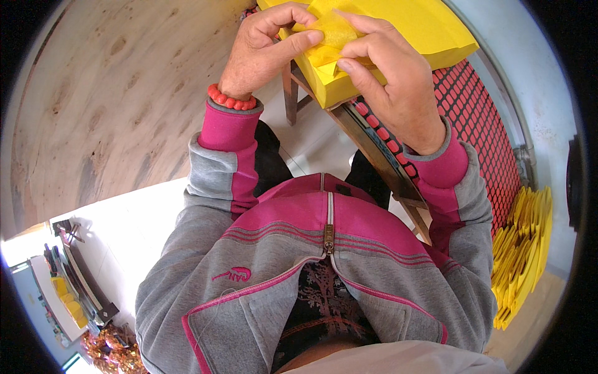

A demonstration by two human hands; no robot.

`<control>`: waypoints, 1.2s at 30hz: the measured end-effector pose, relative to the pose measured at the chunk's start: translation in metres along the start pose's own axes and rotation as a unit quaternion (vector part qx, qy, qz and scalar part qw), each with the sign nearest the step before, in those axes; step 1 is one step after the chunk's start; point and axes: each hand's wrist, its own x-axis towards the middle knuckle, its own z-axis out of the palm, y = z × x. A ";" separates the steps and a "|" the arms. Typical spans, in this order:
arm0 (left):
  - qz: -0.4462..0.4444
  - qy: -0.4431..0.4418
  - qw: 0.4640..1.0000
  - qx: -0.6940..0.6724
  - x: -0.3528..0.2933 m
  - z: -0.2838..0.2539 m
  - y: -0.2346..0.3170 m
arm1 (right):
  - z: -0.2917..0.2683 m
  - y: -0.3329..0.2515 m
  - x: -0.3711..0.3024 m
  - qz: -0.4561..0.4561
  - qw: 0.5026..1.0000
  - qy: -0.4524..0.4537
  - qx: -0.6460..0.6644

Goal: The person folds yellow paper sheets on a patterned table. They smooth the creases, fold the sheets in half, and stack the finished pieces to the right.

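Observation:
Both hands are at the top of the head view, pinching a thin yellow paper sheet (336, 32) that is partly folded between them. My left hand (265, 50), with a red beaded bracelet (233, 98) at its wrist, presses thumb against fingers on the sheet's left side. My right hand (392, 71) holds its right edge between thumb and fingers. Directly beneath lies a large yellow paper stack (423, 31), one corner pointing toward me. The sheet's far edge is cut off by the frame, and some fingertips are hidden by the paper.
A wooden board (112, 118) fills the left side. The stack rests above a wooden bench frame (380, 156) and a red-and-black patterned cover (479, 118). Folded yellow papers (523, 255) are piled at right, near the pale wall (554, 118). Shiny orange-gold material (112, 346) lies at lower left.

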 end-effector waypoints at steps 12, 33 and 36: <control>0.080 -0.040 0.993 0.072 0.000 -0.003 0.004 | -0.001 -0.003 0.001 0.022 0.999 0.003 0.028; 0.015 0.055 0.995 -0.083 0.001 0.015 0.002 | -0.002 0.000 0.000 0.008 1.000 -0.006 -0.004; 0.045 0.023 0.998 -0.041 0.002 0.003 0.000 | -0.003 -0.001 0.001 0.009 1.000 -0.006 0.002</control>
